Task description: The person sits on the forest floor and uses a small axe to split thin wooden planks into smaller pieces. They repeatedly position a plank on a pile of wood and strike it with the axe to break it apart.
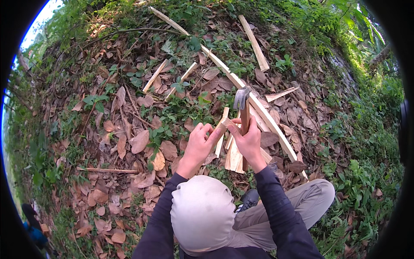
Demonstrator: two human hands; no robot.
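Note:
In front of me, my left hand (196,144) is closed, thumb and fingers pinching a small pale piece of wood (225,122). My right hand (249,144) wraps round the brown handle of a hammer (241,97), its grey metal head pointing up and away from me. The right thumb also reaches toward the small wood piece; whether it presses on it I cannot tell. Below the hands lie several split wood pieces (234,159), partly hidden by the right hand and the hammer handle.
A long pale wood strip (276,126) runs diagonally just past the hammer. Shorter wood strips (254,43) lie farther off, with thin sticks (155,75) to the left. Dry brown leaves (139,141) and green plants cover the ground. My bent leg (308,203) is at the lower right.

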